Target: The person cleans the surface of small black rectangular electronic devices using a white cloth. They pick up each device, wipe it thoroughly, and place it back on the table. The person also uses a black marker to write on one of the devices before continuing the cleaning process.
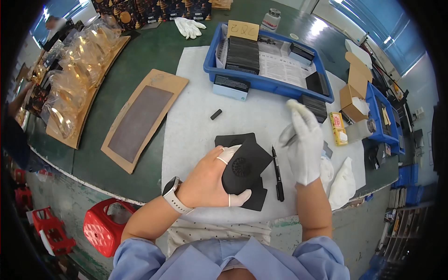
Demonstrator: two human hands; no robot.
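Left hand: the left hand is bare apart from white finger cots on the thumb and a finger or two, with a pale smartwatch on the wrist. It's curled round a black flat case, gripping it from the left side and holding it tilted just above the table.

Black case: dark, roughly square, with a round dotted patch on its face. It sits near the front edge of the white foam sheet, over a couple more flat black pieces lying under and behind it.

Right hand: the right hand wears a white glove and is raised off the table, fingers loosely spread and pointing up. There's something thin and dark by the palm, but honestly can't tell if the hand is actually pinching it.

Pen: a black marker pen lies on the foam between the two hands, just beside the case.

Behind: a blue tray holds stacks of black items and printed sheets, with a cardboard tag propped at its back edge.

Loose bits: a small black block sits alone on the foam, well apart from the hands.

Left side: a cardboard board with a grey pad lies on the green table.

Far edge: spare white gloves.
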